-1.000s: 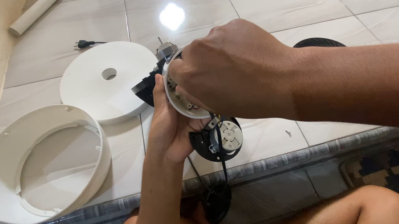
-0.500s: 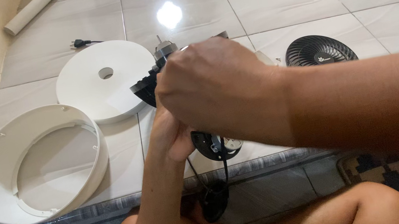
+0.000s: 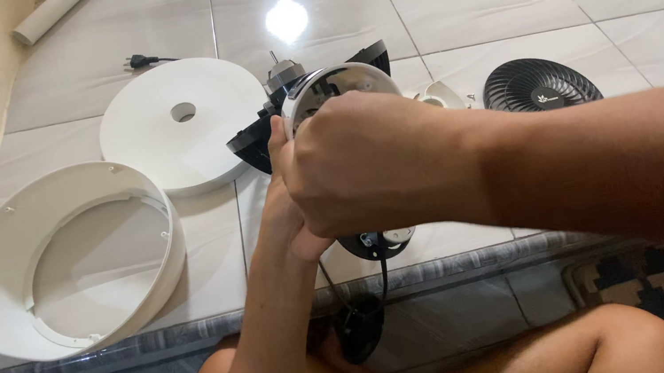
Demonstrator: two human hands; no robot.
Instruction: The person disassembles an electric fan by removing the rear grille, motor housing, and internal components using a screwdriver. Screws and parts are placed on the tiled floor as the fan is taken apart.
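Note:
Both hands hold a small fan motor assembly [image 3: 325, 89] in the air over the tiled floor. Its white round housing faces up and black fan blades [image 3: 253, 146] stick out to the left and behind. My left hand [image 3: 287, 212] grips it from below. My right hand [image 3: 364, 163] closes over the front of the housing, hiding most of it. A black round part [image 3: 378, 244] shows just under my right hand, and a black cord [image 3: 384, 281] hangs from it to a dark piece [image 3: 361, 330] near my legs.
A white round disc with a centre hole [image 3: 177, 122] lies on the tiles, a black plug [image 3: 140, 61] behind it. A white ring-shaped cover [image 3: 65, 258] sits front left by the wall. A black fan grille [image 3: 540, 84] lies to the right, a white tube [image 3: 51, 13] far left.
My right hand has slid down over the housing, so the white top now shows above it. The black part below is more covered. The view shifted slightly.

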